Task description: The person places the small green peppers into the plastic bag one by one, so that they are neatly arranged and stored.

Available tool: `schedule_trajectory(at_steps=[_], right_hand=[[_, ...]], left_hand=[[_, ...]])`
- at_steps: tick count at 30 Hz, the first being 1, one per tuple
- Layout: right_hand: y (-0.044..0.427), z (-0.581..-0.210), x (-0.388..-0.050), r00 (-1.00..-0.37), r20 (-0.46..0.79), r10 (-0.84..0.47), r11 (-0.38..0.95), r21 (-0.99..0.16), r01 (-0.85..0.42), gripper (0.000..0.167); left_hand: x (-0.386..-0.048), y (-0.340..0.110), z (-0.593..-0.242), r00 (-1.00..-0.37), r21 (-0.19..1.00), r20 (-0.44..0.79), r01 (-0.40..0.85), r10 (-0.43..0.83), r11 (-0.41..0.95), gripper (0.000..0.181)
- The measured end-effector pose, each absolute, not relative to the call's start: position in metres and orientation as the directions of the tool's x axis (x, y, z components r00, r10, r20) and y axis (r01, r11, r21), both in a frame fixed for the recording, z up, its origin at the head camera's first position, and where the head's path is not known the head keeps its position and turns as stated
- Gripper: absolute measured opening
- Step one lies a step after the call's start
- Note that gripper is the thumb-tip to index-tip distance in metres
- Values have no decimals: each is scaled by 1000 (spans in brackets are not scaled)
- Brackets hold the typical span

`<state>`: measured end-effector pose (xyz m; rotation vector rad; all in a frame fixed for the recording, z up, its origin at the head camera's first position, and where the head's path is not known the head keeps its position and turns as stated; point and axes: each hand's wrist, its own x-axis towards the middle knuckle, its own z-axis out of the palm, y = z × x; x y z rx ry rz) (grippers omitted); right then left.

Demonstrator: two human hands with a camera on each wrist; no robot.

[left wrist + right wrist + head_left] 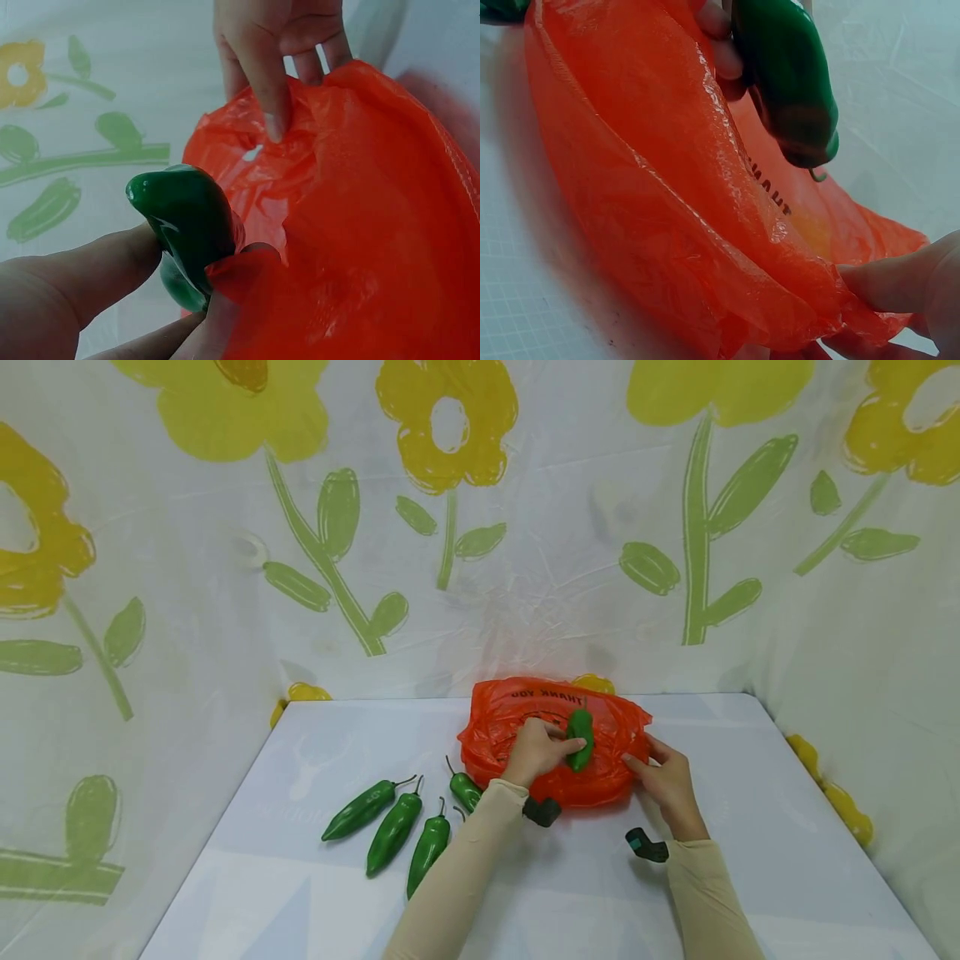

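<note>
A green chili pepper (580, 727) is pinched between the thumb and fingers of my left hand (537, 752), over the mouth of a red plastic bag (498, 743). In the left wrist view the held pepper (187, 217) stands just in front of the bag's opening. My right hand (672, 785) pinches the bag's right edge, thumb on one side and fingers on the other. The right wrist view shows the stem end of the pepper (791, 82) beside the red film (645, 195). The bag's inside is mostly hidden.
Several more green peppers (395, 833) lie on the white table (300, 760) left of the bag, some partly covered by my left forearm. A flower-printed curtain (540, 593) hangs behind the table and along both sides. Dark wrist cameras (645, 845) sit near both cuffs.
</note>
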<state>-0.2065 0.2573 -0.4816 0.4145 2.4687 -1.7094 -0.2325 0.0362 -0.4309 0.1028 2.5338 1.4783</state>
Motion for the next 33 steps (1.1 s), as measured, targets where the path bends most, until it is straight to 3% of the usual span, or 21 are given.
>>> schedule_trajectory(at_steps=[33], right_hand=[[251, -482, -206, -964, -216, 156, 341, -904, 258, 70]], left_hand=[[-240, 70, -446, -980, 817, -164, -71, 112, 573, 33]])
